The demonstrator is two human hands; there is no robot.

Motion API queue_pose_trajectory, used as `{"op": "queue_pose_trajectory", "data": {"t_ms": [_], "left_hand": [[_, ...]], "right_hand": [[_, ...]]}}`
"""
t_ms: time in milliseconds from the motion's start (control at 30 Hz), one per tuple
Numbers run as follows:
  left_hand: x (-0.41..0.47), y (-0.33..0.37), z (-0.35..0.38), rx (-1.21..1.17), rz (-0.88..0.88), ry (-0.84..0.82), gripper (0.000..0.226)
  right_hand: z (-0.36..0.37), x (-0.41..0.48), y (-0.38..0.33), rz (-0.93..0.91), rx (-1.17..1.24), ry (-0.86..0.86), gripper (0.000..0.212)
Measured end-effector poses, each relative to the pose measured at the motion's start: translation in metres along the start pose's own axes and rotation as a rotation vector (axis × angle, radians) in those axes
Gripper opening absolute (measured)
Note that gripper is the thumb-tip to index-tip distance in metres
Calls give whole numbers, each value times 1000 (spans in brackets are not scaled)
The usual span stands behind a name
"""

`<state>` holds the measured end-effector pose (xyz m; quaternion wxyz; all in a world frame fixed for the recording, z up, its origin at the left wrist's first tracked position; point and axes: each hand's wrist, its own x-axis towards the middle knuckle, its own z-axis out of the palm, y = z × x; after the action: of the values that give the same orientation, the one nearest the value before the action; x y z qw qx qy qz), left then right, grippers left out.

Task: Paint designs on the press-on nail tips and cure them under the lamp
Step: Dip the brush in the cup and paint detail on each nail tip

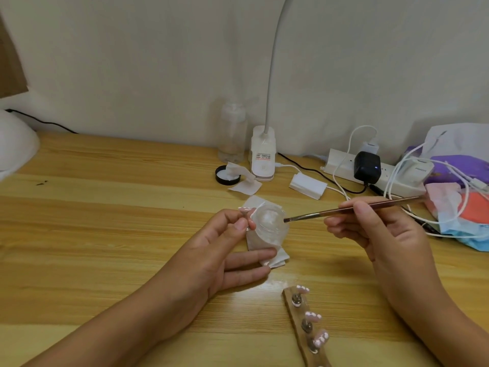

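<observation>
Mid-task, I'd say. The white dome lamp (16,147) sits at the far left of the worktop (105,207). No tips show under it, so curing looks not yet done for the one in hand.

The left hand (225,250) has its grip pinching one pink nail tip (246,208) between thumb and forefinger, just beside the glass cup (270,218). Its other fingers lie straight on a folded wipe (277,258).

At the near edge a wooden holder strip (298,317) carries three pink tips with white dots, so those are painted.

The brush (344,209) has its bristles at the cup's rim, probably loading or rinsing. The right hand (383,229) grip pinches the handle.

Containers:
- The black lid (221,174) holds a white pad.
- The clear bottle (232,133) stands upright and looks nearly empty.
- The cup stands on the wipe. Its contents are clear, and I cannot tell the level.
</observation>
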<state>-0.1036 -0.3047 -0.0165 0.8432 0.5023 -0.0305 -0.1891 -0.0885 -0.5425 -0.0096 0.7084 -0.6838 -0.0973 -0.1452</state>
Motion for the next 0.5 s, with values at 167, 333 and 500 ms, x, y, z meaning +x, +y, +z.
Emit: {"op": "queue_pose_trajectory", "data": {"t_ms": [167, 333, 500], "left_hand": [[0, 0, 0, 2, -3, -8, 13], [0, 0, 0, 4, -6, -2, 14], [2, -2, -2, 22, -2, -11, 16]], "right_hand": [[5, -6, -5, -83, -98, -13, 25], [3, -8, -6, -135, -142, -12, 17], [-1, -6, -4, -166, -174, 2, 14]]}}
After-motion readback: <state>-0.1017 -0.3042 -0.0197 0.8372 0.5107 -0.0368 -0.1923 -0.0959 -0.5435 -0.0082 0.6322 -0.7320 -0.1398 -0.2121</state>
